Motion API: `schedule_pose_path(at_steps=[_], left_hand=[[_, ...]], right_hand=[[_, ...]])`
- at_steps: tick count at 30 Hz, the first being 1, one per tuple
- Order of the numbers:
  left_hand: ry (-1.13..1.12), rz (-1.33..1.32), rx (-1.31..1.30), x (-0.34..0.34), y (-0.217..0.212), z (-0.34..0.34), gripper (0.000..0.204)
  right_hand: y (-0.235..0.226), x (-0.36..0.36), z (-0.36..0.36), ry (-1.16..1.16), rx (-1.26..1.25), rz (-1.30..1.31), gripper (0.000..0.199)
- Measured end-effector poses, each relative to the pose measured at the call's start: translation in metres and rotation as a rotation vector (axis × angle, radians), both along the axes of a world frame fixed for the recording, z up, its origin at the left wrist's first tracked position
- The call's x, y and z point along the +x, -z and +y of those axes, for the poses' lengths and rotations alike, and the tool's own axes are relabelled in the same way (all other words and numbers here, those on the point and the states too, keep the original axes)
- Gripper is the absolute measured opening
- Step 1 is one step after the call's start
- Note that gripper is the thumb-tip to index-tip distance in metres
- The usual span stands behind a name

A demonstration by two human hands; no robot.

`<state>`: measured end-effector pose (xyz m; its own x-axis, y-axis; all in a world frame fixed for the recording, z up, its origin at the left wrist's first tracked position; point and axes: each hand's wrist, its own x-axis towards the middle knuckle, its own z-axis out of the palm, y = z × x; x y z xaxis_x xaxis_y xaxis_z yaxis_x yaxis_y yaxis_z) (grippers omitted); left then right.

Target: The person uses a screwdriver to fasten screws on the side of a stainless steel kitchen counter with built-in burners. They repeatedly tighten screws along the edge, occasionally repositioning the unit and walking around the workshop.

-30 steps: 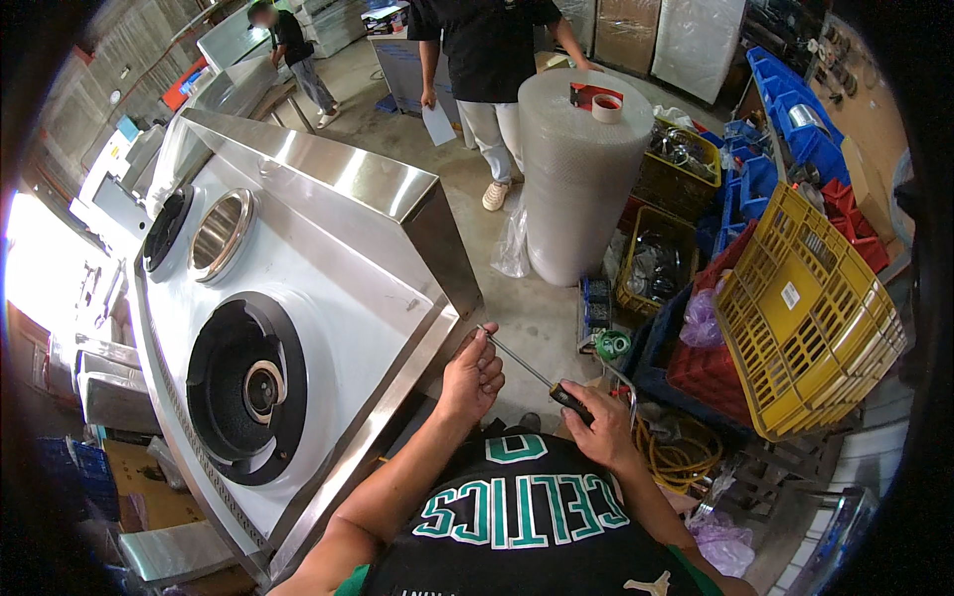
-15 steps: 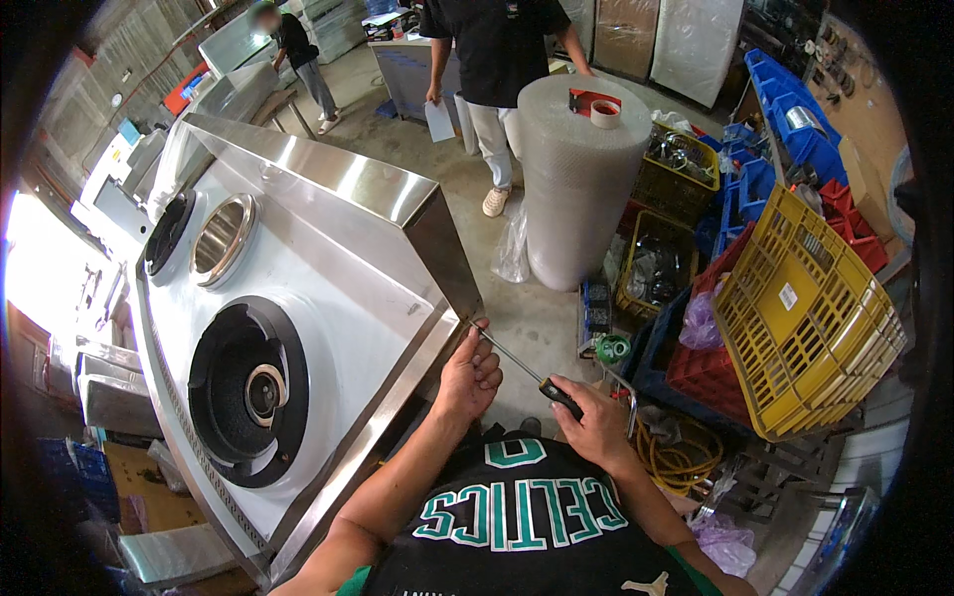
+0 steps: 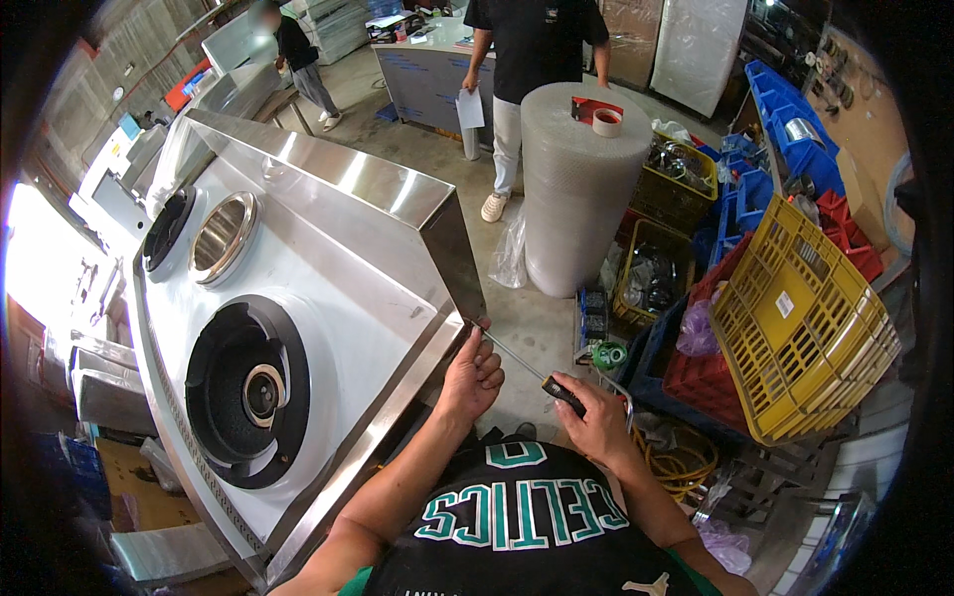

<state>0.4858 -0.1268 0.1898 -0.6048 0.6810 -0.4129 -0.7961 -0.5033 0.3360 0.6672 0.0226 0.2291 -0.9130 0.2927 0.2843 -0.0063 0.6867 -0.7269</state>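
My right hand (image 3: 594, 412) is closed around the black handle of a screwdriver (image 3: 564, 395). Its thin metal shaft points up and left to the near right corner of a stainless steel stove (image 3: 363, 288). At that corner my left hand (image 3: 471, 377) has its fingers curled, with thumb and forefinger pinched beside the screwdriver's tip. What sits between those fingertips is too small to make out. A black burner ring (image 3: 290, 397) lies on the stove top, left of my left hand.
A tall roll of bubble wrap (image 3: 576, 199) stands ahead, a tape roll (image 3: 606, 122) on top. Yellow crates (image 3: 795, 318) and blue bins (image 3: 795, 129) crowd the right side. A person (image 3: 537, 60) holding paper stands behind the roll; another person (image 3: 298, 60) is farther back left.
The person behind the bubble wrap has shifted, with the arm no longer reaching to the roll. My hands stay almost in the same place, the screwdriver still at the stove's corner.
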Motion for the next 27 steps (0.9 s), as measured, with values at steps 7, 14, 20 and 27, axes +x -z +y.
schedule_pose_path(at_steps=[7, 14, 20, 27], left_hand=[[0.002, -0.002, -0.024, -0.002, 0.0, 0.0, 0.025], [0.081, 0.123, -0.145, 0.004, -0.004, -0.001, 0.034], [0.407, 0.514, -0.259, 0.024, -0.003, 0.006, 0.039], [0.284, 0.376, -0.234, 0.026, 0.001, 0.012, 0.03]], right_hand=[[-0.006, 0.0, 0.007, 0.053, 0.076, -0.052, 0.04], [-0.012, 0.003, 0.008, 0.124, 0.108, 0.003, 0.025], [0.009, -0.006, 0.036, -0.023, -1.259, -0.339, 0.02], [0.013, 0.012, 0.031, -0.08, -0.423, -0.037, 0.037]])
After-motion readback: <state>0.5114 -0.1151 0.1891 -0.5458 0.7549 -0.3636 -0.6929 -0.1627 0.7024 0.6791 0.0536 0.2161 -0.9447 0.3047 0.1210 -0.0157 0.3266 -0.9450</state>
